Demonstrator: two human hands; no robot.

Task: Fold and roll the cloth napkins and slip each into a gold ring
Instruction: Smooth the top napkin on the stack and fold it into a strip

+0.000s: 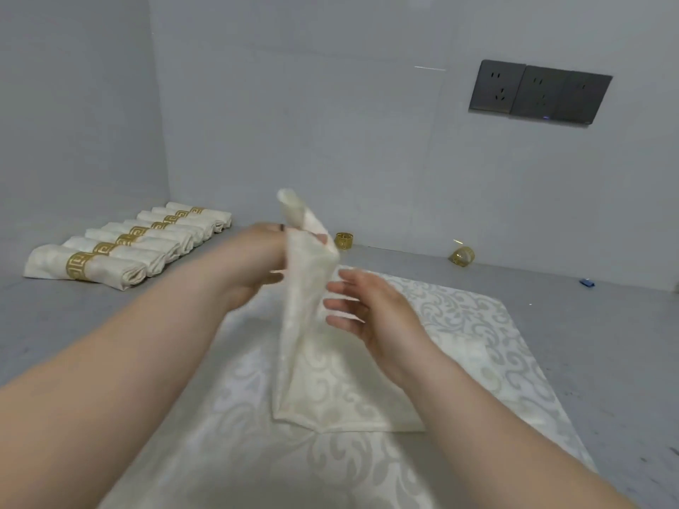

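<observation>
above the middle of the grey table (588,343), my left hand (257,266) grips a cream damask cloth napkin (306,325), fingers curled round its upper part, which stands partly rolled. the napkin's lower end spreads onto a flat patterned cream cloth (459,325) lying on the table. my right hand (367,310) sits just beside the napkin's right edge, fingers straight and spread apart (contact cannot be confirmed). far left: a row of rolled cream napkins in gold patterned rings (125,244). against the back wall: one loose gold ring (344,240) just behind the napkin, a second loose gold ring (463,256) further right. a dark grey socket panel (540,93) is fixed on the wall.
</observation>
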